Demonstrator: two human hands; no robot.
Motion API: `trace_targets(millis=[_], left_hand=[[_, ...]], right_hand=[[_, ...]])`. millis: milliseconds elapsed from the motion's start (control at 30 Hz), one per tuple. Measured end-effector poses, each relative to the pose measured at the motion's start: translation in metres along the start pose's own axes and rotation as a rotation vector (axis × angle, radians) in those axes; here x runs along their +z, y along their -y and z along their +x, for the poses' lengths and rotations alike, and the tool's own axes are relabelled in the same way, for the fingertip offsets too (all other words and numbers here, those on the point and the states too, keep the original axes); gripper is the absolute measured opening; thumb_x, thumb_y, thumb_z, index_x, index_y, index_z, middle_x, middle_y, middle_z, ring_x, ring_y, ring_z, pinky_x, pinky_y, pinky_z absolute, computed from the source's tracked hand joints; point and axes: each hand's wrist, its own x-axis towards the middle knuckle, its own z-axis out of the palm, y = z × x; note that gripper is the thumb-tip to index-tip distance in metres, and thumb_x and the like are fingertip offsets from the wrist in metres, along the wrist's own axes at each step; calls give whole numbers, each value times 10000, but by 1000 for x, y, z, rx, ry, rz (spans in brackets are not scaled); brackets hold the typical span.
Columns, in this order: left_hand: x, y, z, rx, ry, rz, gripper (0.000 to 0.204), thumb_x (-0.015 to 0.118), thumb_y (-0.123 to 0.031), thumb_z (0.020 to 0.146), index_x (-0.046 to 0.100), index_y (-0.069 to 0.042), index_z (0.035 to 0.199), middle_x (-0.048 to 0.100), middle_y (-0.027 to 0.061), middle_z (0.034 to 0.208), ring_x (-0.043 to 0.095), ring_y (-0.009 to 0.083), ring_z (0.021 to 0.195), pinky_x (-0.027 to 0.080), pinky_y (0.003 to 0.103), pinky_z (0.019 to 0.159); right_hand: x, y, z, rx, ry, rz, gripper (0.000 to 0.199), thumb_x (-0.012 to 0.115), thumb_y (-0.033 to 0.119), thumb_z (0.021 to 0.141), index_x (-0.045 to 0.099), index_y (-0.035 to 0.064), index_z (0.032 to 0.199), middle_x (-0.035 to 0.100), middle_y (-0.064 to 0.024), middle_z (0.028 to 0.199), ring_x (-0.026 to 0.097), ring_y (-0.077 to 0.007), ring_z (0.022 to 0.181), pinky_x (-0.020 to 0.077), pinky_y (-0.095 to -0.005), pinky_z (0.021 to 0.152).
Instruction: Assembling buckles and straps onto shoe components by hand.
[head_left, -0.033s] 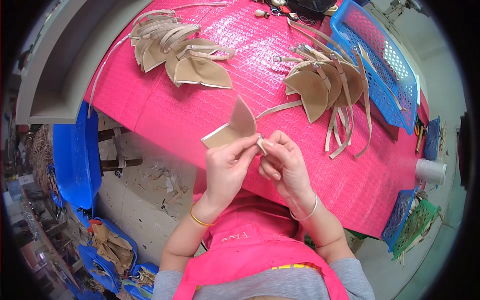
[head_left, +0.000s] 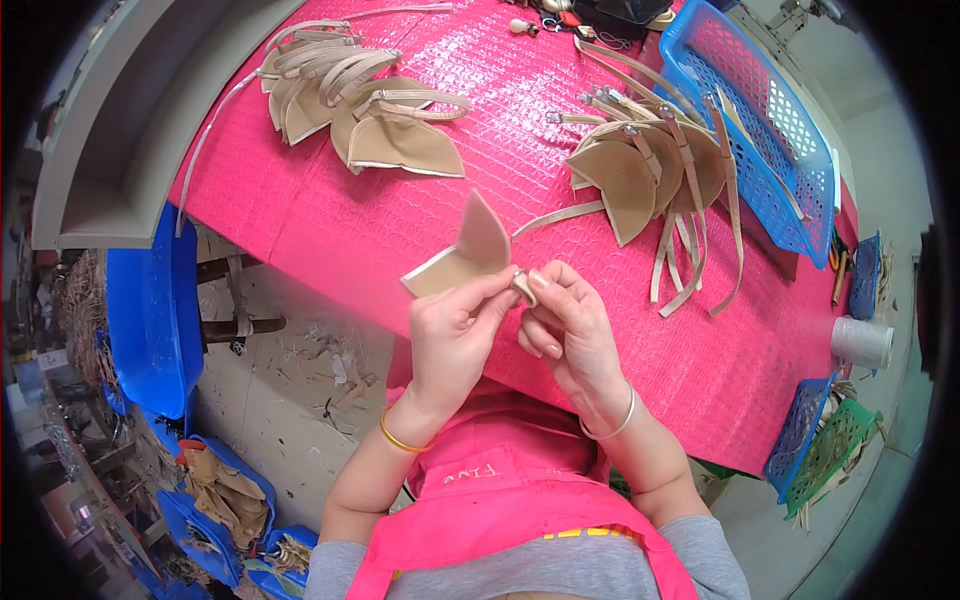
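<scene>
Before me, over the pink tabletop (head_left: pixel 330 235), a folded tan shoe-upper piece (head_left: pixel 478 250) with a pale edge stands out beyond my left hand (head_left: pixel 452 330). Between my fingertips is a short beige strap end (head_left: pixel 524 288), bent into a small loop, with what looks like a metal buckle in it. My left thumb and forefinger pinch it from one side. My right hand (head_left: pixel 575 325) pinches it from the other, its remaining fingers curled. Where the strap joins the upper piece is hidden behind my fingers.
Tan uppers with straps (head_left: pixel 400 140) lie overlapped at the far left. Another group with buckled straps (head_left: pixel 660 170) lies at the right, beside a blue perforated basket (head_left: pixel 745 110). A white thread spool (head_left: pixel 862 343) and a green basket (head_left: pixel 828 455) are at the right edge.
The strap end has turned slightly between my fingertips, so its loop shows more. My hands have barely moved.
</scene>
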Motion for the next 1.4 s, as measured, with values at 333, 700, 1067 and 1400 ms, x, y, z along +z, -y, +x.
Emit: trace_targets(millis=[333,700,1067,1400], left_hand=[[-11,-4,2,189,4,233,87,629,13,712,616,23,798,623,128,718,615,188,612,465,266,542],[-30,-15,55,518,-44,876,95,636,-42,686,631,-12,776,618,78,684,604,205,700,410,335,804],[-60,66,146,235,-494,1267,275,654,-268,706,509,-108,878,445,52,935,431,227,931,325,414,783],[12,3,98,856,-219,551,276,575,29,663,541,-39,928,518,93,886,489,249,880,399,348,759]], right_hand=[[10,7,16,7,-1,-375,191,565,222,835,547,49,913,443,59,621,318,-1,499,255,-155,441],[3,38,45,-186,304,-594,126,566,129,823,603,8,831,549,18,638,462,-34,556,355,-173,492],[-28,71,-3,-954,-338,-1341,96,557,23,782,600,4,866,573,-67,769,545,-114,701,424,-228,592],[-89,109,20,-564,-635,-1492,230,595,99,747,516,1,940,551,-131,764,544,-238,640,426,-347,592]])
